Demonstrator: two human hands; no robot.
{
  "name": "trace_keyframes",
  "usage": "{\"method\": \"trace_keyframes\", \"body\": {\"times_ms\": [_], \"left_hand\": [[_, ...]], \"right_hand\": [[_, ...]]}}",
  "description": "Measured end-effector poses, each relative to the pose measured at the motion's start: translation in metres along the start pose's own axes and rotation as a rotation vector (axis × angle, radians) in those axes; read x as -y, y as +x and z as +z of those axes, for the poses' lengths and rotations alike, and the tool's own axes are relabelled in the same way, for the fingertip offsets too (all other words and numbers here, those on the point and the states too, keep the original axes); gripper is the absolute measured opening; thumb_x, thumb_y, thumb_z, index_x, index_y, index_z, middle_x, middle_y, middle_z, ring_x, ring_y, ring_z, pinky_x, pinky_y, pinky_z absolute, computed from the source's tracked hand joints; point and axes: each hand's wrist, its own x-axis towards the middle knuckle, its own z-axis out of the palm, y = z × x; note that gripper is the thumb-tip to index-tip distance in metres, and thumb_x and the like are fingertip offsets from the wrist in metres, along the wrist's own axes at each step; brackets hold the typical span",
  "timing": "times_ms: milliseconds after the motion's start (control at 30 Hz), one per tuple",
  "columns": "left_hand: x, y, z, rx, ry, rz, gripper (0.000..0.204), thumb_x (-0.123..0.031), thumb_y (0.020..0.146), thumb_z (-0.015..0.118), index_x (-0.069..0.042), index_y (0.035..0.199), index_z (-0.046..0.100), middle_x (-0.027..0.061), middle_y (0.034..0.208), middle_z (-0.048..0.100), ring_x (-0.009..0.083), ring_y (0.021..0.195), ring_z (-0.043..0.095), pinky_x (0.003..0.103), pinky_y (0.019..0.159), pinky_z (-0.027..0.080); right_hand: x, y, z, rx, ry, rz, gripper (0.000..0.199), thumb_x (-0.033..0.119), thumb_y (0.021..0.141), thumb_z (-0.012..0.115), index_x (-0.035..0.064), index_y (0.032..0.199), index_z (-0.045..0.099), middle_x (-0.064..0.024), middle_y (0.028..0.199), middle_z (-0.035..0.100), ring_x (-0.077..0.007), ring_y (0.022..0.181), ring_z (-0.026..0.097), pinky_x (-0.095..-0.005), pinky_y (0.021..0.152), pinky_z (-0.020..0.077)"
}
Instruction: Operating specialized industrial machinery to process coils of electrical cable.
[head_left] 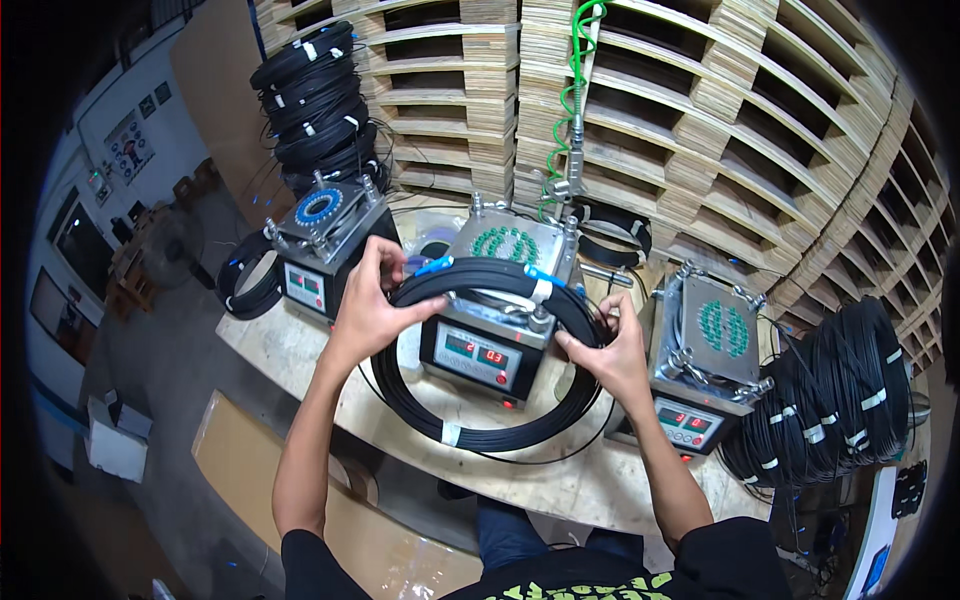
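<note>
A coil of black cable [505, 438] is held upright and tilted in front of the middle benchtop machine [478, 352]. White tape binds it at the top and bottom, and blue connectors [433, 267] lie along its upper rim. My left hand [372, 305] grips the coil's upper left, thumb across the front. At the upper right, my right hand [615, 352] pinches the coil, with a thin loose cable strand beside the fingers. The middle machine carries a metal plate [505, 243] with green fittings and shows a lit red display.
A second machine [320, 240] with a blue ring stands left, a third [705, 350] with green fittings right. Cable coils are stacked at the far left [312, 105] and right [830, 400]. Wooden pallets [690, 100] rise behind the table [290, 340]; a green coiled hose [575, 80] hangs there.
</note>
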Motion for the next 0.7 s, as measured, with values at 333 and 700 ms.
{"method": "trace_keyframes", "body": {"times_ms": [333,700], "left_hand": [[0.098,0.092,0.024,0.164,-0.173,0.013,0.061,-0.041,0.071,0.093,-0.007,0.102,0.052,0.0014,0.086,0.051,0.0129,0.077,0.047,0.029,0.069,0.046],[0.127,0.112,0.038,0.352,-0.187,0.19,0.057,-0.047,0.08,0.085,-0.003,0.104,0.055,0.0083,0.088,0.055,0.0211,0.081,0.054,0.035,0.076,0.049]], "right_hand": [[-0.029,0.052,0.033,-0.097,-0.105,0.136,0.054,0.024,0.076,0.092,0.0053,0.1,0.048,-0.0027,0.085,0.054,-0.01,0.076,0.056,-0.0257,0.066,0.0476],[-0.025,0.027,0.041,-0.055,-0.162,0.288,0.038,0.027,0.09,0.081,0.0076,0.099,0.049,0.0034,0.081,0.047,-0.0073,0.073,0.043,-0.025,0.066,0.0384]]}}
